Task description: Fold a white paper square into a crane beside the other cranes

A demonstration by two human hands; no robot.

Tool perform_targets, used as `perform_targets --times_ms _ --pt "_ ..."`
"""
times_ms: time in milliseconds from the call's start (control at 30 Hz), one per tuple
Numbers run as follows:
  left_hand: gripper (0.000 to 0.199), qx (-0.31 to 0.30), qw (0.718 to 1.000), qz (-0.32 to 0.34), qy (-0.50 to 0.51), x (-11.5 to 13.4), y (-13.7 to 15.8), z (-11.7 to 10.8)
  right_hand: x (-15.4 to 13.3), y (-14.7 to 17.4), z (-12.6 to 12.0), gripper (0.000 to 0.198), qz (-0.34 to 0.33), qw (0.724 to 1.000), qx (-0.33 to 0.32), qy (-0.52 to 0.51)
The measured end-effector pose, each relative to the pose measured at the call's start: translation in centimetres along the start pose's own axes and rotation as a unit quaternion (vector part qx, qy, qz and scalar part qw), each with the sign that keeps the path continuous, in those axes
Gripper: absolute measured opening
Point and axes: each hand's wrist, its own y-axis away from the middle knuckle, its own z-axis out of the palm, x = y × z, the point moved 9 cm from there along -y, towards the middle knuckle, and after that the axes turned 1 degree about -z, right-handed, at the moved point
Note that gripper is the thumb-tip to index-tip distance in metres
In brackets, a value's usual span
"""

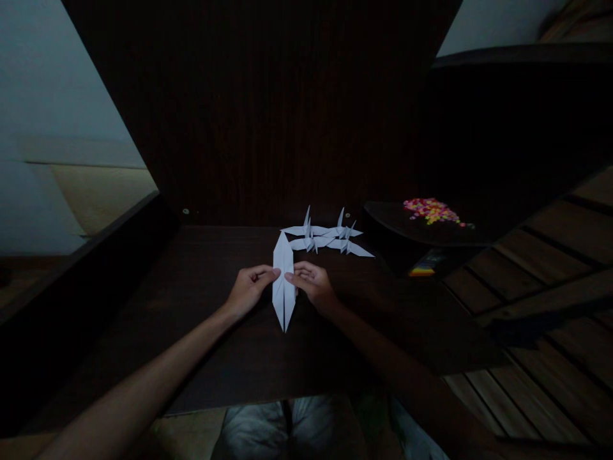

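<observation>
A long white folded paper (283,297), pointed at both ends with a slit down its lower half, is held between my two hands. My left hand (249,289) pinches its left edge, thumb on top and fingers curled behind. From the other side my right hand (315,286) grips the right edge, its thumb lying near the centre line and its fingers partly hidden behind the paper. Just beyond stand several white origami cranes (311,243), grouped close together with pointed wings and necks. The paper's top tip overlaps the nearest crane in view.
The dark wooden desk (215,249) has a tall back panel (268,115) and a raised left side board (96,246). On a dark shelf (387,220) to the right lies a pile of small colourful pieces (431,211). Wooden slats (550,255) are at the far right.
</observation>
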Motion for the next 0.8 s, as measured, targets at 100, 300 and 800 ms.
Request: perform_targets --times_ms 100,300,800 --pt "0.025 0.013 1.0 0.0 0.008 0.1 0.0 -0.2 0.2 0.1 0.2 0.025 0.009 1.0 -0.014 -0.002" --pt "0.022 0.057 0.998 0.01 0.029 0.4 -0.1 -1.1 0.2 0.4 0.6 0.024 0.019 0.999 -0.034 0.01" --pt "0.011 0.08 0.992 0.028 0.093 0.4 -0.5 -2.2 0.9 0.7 1.3 0.019 0.047 0.997 -0.061 0.016"
